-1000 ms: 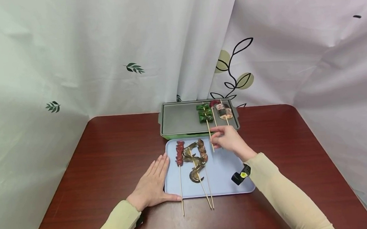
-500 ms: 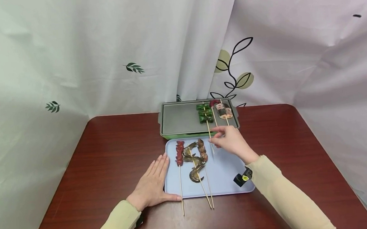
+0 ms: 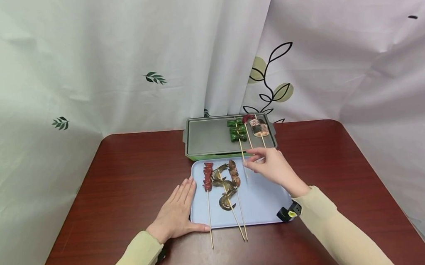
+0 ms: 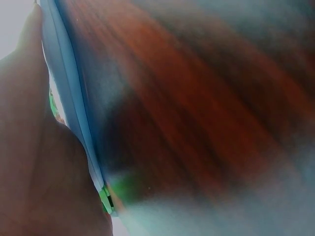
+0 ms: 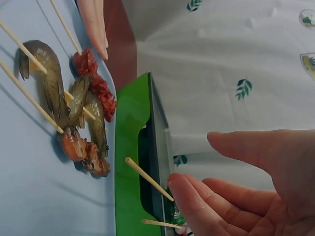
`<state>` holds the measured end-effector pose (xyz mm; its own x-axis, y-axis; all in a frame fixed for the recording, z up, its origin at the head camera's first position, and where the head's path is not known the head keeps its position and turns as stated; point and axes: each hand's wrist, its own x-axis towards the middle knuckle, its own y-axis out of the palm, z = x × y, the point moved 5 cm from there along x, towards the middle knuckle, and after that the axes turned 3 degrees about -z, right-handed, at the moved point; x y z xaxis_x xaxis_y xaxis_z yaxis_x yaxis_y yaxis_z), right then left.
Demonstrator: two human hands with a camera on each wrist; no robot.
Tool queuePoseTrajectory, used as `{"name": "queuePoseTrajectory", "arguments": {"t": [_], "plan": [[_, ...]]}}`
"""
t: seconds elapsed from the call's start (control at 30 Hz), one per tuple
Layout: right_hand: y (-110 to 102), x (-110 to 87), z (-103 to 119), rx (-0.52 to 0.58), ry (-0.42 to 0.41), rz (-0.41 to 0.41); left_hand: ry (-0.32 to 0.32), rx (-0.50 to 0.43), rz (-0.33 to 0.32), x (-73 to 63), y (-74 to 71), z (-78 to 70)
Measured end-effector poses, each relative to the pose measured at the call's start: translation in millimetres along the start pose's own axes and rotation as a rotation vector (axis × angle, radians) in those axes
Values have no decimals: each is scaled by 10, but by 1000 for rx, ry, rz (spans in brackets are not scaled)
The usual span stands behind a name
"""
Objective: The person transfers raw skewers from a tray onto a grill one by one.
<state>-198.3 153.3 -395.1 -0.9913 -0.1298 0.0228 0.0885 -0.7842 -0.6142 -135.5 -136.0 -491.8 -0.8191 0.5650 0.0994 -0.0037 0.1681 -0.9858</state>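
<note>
My left hand (image 3: 177, 212) lies with straight fingers along the left edge of a light blue tray (image 3: 266, 203), its thumb at the near left corner. Over the tray's far side, my right hand (image 3: 271, 165) is right beside the stick of a green pepper skewer (image 3: 238, 132), whose pepper pieces rest on a grey grill plate (image 3: 209, 137). In the right wrist view, thumb and fingers (image 5: 192, 201) are parted, and the bare wooden stick (image 5: 147, 177) juts out past the fingertips. A red meat skewer (image 3: 208, 176), a shrimp skewer (image 3: 227, 202) and a brown meat skewer (image 3: 234, 174) lie on the tray.
To the right of the peppers on the plate are a dark red skewer (image 3: 248, 118) and a fish-chunk skewer (image 3: 259, 128). The grill's green base (image 5: 130, 113) stands against the tray's far edge. A white curtain (image 3: 117, 65) hangs behind the brown table (image 3: 133, 168).
My right hand has let go of the pepper skewer's stick and drawn slightly back toward me and right. The skewer stays on the plate; my left hand has not moved.
</note>
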Motion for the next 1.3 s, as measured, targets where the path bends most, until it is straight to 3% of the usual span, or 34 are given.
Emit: {"name": "queuePoseTrajectory", "arguments": {"t": [0.4,0.63,1.07,1.3], "plan": [[-13,-326,-31,89,-30,52,-3,18,18,2,38,27],[110,-494,-126,130,27,122,-2,31,47,7,4,2],[369,-674,-351,153,59,169,8,30,-1,31,63,32],[531,-733,-443,164,62,200,-11,18,37,22,22,9]]}}
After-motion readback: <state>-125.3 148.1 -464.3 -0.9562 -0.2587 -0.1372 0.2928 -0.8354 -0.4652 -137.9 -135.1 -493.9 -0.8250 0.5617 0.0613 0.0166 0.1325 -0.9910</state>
